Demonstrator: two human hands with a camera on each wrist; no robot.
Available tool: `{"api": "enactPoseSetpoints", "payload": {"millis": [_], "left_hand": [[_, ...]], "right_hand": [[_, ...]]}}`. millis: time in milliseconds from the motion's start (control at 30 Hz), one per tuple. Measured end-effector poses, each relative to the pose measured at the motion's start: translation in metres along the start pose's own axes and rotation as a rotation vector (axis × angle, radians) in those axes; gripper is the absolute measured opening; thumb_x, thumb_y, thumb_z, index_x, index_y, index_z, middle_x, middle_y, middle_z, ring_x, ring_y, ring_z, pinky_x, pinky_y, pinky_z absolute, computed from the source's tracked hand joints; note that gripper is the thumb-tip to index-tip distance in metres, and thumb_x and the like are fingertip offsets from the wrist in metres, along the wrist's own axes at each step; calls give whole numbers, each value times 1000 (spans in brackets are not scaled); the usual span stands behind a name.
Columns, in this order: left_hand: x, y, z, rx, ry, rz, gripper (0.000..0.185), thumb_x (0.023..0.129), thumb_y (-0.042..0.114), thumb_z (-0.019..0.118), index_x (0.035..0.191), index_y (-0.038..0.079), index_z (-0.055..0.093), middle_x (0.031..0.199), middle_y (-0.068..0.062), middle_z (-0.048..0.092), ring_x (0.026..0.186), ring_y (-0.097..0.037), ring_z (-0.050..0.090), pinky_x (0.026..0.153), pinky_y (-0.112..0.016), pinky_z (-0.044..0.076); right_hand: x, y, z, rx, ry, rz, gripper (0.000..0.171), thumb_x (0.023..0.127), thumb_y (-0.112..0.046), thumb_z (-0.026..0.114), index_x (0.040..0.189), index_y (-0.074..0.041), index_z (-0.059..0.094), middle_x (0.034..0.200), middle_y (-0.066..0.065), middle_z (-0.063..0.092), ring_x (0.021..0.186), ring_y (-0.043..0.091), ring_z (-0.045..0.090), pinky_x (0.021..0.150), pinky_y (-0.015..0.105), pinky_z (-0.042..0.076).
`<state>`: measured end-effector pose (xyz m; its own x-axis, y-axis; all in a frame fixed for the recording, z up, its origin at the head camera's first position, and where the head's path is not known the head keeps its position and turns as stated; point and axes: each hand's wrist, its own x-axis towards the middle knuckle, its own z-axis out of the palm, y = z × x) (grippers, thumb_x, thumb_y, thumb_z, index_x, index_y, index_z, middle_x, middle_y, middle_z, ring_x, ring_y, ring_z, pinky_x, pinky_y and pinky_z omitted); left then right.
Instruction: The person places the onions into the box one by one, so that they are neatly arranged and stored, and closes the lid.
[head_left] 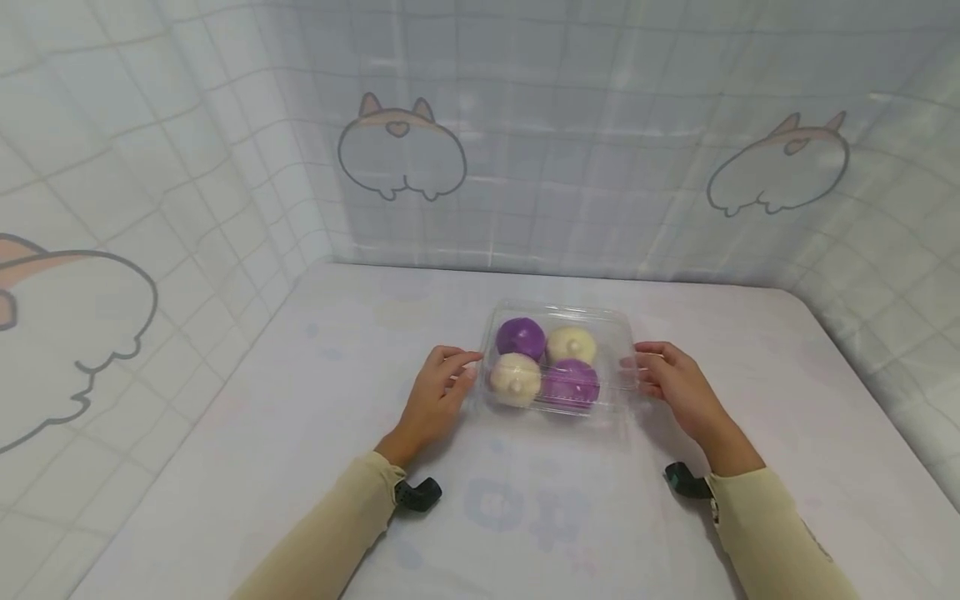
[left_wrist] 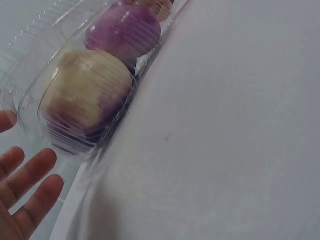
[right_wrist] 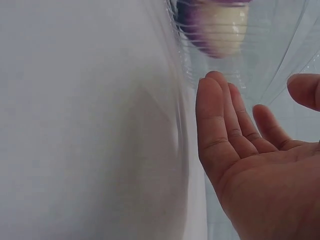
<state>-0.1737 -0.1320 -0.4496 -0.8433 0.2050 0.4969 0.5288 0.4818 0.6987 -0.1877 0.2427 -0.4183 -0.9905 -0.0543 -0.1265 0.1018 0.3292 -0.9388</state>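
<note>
A clear plastic clamshell box [head_left: 558, 309] lies closed in the middle of the table. Inside are two purple buns [head_left: 520, 337] [head_left: 570, 383] and two cream buns [head_left: 572, 344] [head_left: 515, 379]. My left hand [head_left: 454, 373] rests at the box's left edge with relaxed fingers, thumb tip at the lid's corner. In the left wrist view its straight fingers [left_wrist: 31, 182] lie just beside the box [left_wrist: 27, 102], close to a cream bun [left_wrist: 85, 92]. My right hand [head_left: 654, 367] is at the right edge. Its flat fingers [right_wrist: 225, 125] touch the box's wall [right_wrist: 272, 60].
The table is covered by a white cloth [head_left: 525, 517] with faint prints. Checked curtain walls with cartoon drawings close in the left [head_left: 112, 250], back [head_left: 570, 150] and right sides. Black wrist-camera mounts [head_left: 418, 493] [head_left: 682, 480] sit under both sleeves.
</note>
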Motion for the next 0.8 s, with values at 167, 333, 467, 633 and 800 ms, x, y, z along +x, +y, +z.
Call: {"api": "enactPoseSetpoints", "payload": {"millis": [167,333,467,633,800], "left_hand": [[-1,3,1,3,11,-17,29,102,19,58,127,12,69,101,-4,52,89,-15,57,75,-32,55],[0,2,2,26,16,0,28,98,13,63,126,11,70,89,-1,49,81,-14,51,72,-28,50],[0,1,2,25,3,3,31,96,9,63,127,10,68,88,0,50,80,-13,51,72,-28,49],[1,1,1,-1,-43,-39,36,99,11,61,134,8,61,96,-2,57,87,-15,57,78,-32,54],[3,1,-3,-81,-135,-172,53,100,18,60,149,6,43,108,-5,63,91,-17,63,81,-35,55]], "right_hand": [[-7,0,1,2,-4,-12,56,105,-43,49,144,-4,43,139,18,55,118,31,56,89,21,52],[-15,1,0,28,-14,-20,53,105,-39,50,142,0,45,135,22,57,110,25,61,86,22,54],[-20,3,0,17,-35,-14,53,105,-39,50,141,0,47,132,21,58,107,21,61,86,23,54],[-26,5,-2,36,-40,-33,51,106,-36,51,137,4,49,127,22,61,102,17,64,85,25,56],[-31,8,-4,64,-73,-36,51,105,-35,54,133,7,50,120,20,64,96,15,64,83,28,57]]}}
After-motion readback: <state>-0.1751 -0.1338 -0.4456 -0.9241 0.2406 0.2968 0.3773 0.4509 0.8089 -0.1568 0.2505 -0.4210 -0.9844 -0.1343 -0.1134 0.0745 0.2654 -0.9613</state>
